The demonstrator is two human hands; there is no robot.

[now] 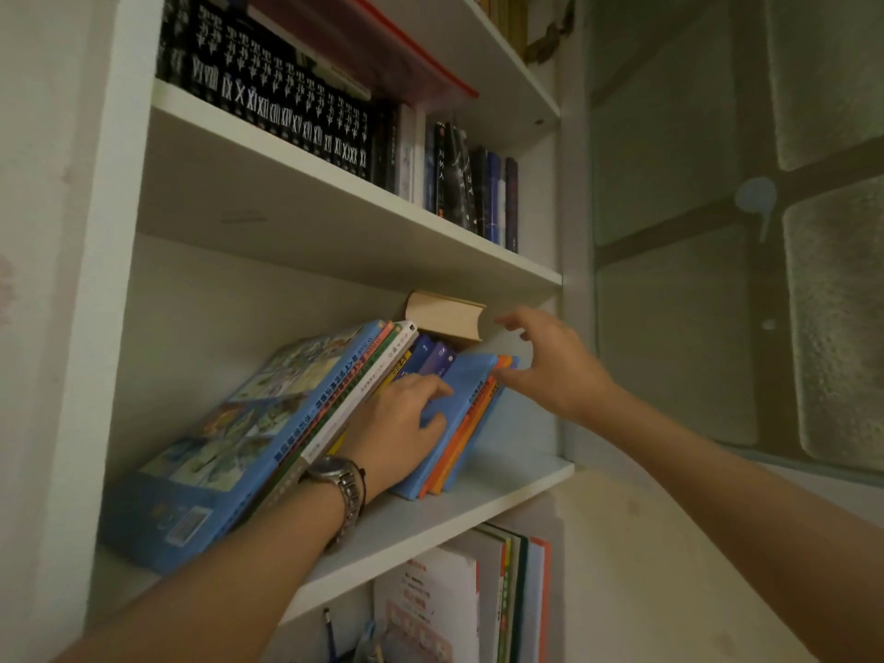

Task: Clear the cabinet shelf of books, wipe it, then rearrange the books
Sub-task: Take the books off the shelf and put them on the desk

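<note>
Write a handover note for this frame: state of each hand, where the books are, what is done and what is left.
Left hand, with a wristwatch on its wrist, lies with its fingers spread on the blue book.
Right hand is open, its thumb at the top corner of the orange and blue books, gripping nothing.
The leaning row of books still stands on the middle shelf; a tan-edged book lies on top of the row at the back.
Done: nothing visibly cleared.
Left: remove the books, wipe the shelf, rearrange.
</note>
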